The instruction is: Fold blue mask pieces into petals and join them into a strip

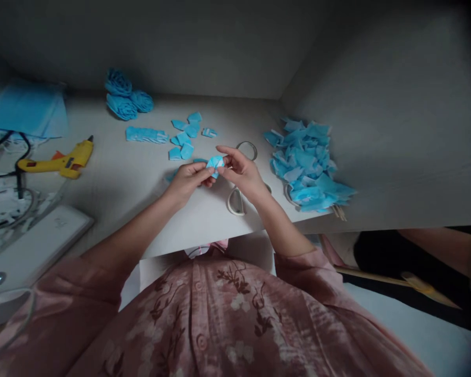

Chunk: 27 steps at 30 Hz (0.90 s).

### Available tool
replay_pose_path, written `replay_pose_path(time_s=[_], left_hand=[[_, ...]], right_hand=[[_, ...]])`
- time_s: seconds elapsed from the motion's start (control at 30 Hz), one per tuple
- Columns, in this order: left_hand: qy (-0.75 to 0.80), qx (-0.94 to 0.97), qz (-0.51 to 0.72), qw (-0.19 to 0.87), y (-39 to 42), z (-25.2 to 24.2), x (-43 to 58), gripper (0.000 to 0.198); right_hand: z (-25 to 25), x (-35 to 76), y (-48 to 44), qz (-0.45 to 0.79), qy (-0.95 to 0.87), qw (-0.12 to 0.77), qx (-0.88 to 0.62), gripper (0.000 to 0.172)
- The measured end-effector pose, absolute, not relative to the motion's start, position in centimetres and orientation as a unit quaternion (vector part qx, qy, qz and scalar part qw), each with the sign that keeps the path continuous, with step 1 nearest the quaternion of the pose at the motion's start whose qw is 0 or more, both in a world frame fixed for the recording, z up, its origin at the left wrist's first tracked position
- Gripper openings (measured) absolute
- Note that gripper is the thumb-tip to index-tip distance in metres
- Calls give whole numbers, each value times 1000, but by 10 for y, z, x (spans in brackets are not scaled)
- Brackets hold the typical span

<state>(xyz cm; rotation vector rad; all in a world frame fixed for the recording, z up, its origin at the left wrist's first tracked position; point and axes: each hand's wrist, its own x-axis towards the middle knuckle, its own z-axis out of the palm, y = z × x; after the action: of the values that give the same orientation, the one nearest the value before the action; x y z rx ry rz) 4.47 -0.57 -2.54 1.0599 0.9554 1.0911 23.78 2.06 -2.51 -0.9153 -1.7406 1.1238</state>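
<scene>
Both hands meet above the white desk point(121, 178), pinching one small folded blue paper piece point(215, 163). My left hand point(188, 180) grips it from the left with thumb and fingertips closed. My right hand point(241, 170) holds its right side, fingers curled round it. Just beyond the hands lie several loose blue paper pieces point(186, 139). White-handled scissors point(236, 201) rest on the desk under my right wrist.
A heap of blue paper scraps point(308, 167) lies at the right against the wall. Three blue paper roses point(125, 99) and a folded blue strip point(146, 135) sit at the back. A yellow glue gun point(63, 161) with cables lies left, beside a white device point(35, 246).
</scene>
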Motion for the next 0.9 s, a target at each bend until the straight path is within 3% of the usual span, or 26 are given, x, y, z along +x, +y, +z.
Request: replay_pose_path(time_s=[0.47,0.63,0.9], left_hand=[[450,483,496,565,-5,-12,43,31],[450,496,484,563,-5,-13,44,32],[454,483,477,577,-5,-14,45,35]], right_hand=[[-2,234,44,483,-683,418,-354,55],[-4,224,56,494,-703,403,-314,63],[-27,218,60,515,-637,485,-308,57]])
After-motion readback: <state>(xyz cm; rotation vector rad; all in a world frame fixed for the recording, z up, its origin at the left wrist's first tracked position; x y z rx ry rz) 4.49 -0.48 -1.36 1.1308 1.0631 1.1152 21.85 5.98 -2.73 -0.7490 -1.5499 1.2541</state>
